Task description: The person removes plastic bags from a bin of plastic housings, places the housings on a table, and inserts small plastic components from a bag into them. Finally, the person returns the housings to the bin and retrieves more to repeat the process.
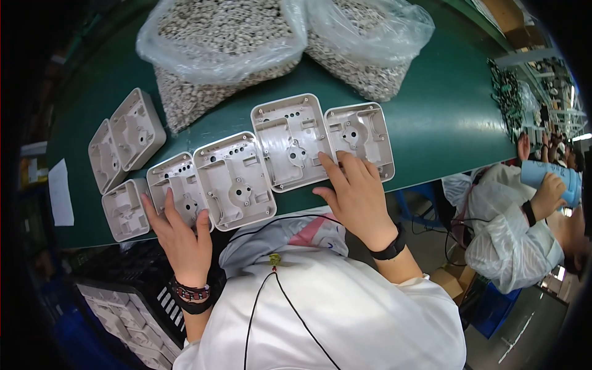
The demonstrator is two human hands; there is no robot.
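White plastic housings, their hollow insides facing up, stand side by side in a slanting row along the table's near edge. My left hand (182, 243) has its fingers spread over the left part of the row. Its fingertips rest on a small housing (184, 188) and at the wall of the leftmost housing (126, 216). To their right sits a larger housing (237, 179). My right hand (364, 200) lies with fingers apart on the near side of the rightmost housing (361, 132) and the large housing (293, 142) beside it. Neither hand grasps anything.
Two more white housings (126, 139) sit at the left, near a paper sheet (60, 192). Clear bags of small pale parts (225, 37) (364, 55) stand behind the row on the green table (438, 129). A black crate (132, 290) holds more housings. A co-worker (515, 228) holds a blue cup.
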